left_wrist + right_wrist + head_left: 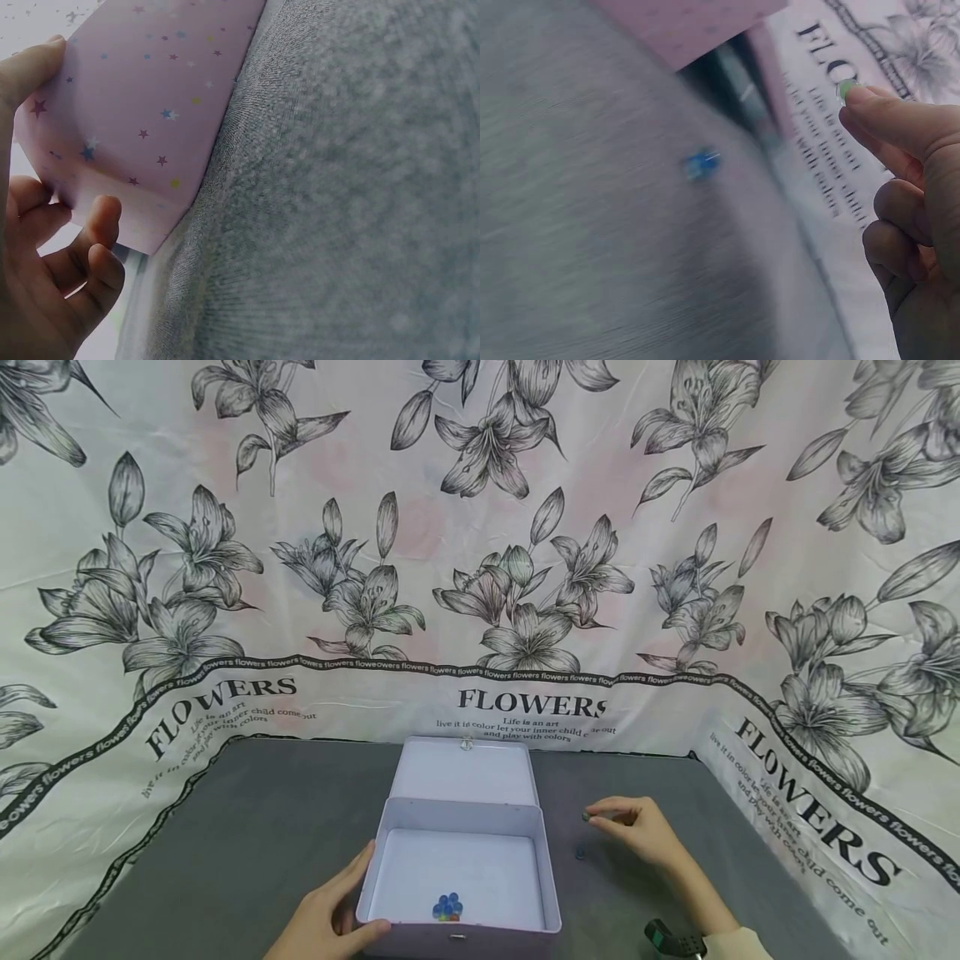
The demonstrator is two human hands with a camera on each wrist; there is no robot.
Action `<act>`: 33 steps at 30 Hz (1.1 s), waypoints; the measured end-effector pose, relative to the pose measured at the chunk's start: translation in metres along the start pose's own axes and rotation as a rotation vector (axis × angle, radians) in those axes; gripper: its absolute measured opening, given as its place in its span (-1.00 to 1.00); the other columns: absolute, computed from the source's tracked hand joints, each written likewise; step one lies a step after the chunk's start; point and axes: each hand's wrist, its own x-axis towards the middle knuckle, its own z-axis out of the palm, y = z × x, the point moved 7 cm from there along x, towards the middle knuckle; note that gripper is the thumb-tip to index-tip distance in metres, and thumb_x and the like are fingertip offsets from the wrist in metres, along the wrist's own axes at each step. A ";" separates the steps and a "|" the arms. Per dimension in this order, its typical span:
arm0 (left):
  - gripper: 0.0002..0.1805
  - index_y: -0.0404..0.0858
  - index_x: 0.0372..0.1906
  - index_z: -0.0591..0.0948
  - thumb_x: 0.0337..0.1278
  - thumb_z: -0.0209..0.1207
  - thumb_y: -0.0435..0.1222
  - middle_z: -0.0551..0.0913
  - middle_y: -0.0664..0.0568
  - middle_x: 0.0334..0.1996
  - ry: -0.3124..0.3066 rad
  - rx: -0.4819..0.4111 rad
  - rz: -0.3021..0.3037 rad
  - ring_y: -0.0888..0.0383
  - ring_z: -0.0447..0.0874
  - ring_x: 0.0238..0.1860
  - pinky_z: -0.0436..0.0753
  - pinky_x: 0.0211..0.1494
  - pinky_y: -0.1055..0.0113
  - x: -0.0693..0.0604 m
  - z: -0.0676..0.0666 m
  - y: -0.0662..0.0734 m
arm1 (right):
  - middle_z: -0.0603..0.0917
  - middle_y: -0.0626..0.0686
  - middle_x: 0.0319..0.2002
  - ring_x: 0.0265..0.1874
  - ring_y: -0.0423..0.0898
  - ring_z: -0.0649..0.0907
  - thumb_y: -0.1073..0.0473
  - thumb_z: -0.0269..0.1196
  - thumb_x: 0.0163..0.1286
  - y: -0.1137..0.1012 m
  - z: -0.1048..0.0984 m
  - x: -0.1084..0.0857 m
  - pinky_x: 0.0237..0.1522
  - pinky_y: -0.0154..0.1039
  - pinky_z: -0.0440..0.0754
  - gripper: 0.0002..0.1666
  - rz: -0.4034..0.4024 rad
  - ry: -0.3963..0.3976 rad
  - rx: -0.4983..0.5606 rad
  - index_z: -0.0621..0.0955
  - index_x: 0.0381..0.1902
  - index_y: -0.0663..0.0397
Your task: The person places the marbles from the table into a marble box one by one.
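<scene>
A lilac metal box (495, 930), printed with small stars on its outside, stands with its lid (465, 772) tipped back. Several blue marbles (447, 903) and some yellow and orange ones lie together inside by the front wall. My left hand (324, 912) grips the box's front left corner, thumb at the front rim and fingers along the side. To the right of the box, my right hand (639, 831) pinches a small green marble (845, 91) between thumb and forefinger, above the table. A single blue marble (702, 163) rests on the table between that hand and the box.
A grey cloth (247, 852) covers the table. Behind it and along both sides hangs a white curtain (360, 702) with printed lilies and lettering. The right wrist wears a dark band (671, 938). The raised lid reaches close to the back curtain.
</scene>
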 end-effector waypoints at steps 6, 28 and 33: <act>0.05 -0.18 0.69 0.23 0.21 0.49 0.00 0.29 -0.31 0.58 -0.002 0.001 0.013 0.40 0.30 -0.60 0.46 -0.49 0.44 0.001 -0.001 0.001 | 0.83 0.17 -0.07 -0.27 -0.12 0.82 0.34 0.40 0.44 -0.022 -0.019 0.028 -0.27 -0.23 0.74 -0.80 -0.036 0.031 -0.060 0.83 -0.01 0.16; 0.05 -0.20 0.68 0.23 0.21 0.49 0.01 0.33 -0.34 0.56 0.006 0.010 0.031 0.38 0.35 -0.60 0.50 -0.50 0.41 0.002 0.000 0.000 | 0.73 0.31 0.15 -0.24 -0.14 0.84 0.25 0.43 0.45 -0.067 -0.002 0.089 -0.09 -0.24 0.74 -0.73 0.015 0.029 0.038 0.80 0.05 0.23; 0.05 -0.21 0.68 0.24 0.20 0.50 0.01 0.35 -0.33 0.54 0.010 0.006 0.034 0.38 0.35 -0.60 0.49 -0.50 0.41 0.002 0.001 0.001 | 0.77 0.20 0.11 -0.12 0.13 0.84 0.27 0.42 0.44 -0.079 0.024 0.107 -0.01 -0.22 0.74 -0.73 -0.012 -0.011 0.089 0.79 0.06 0.24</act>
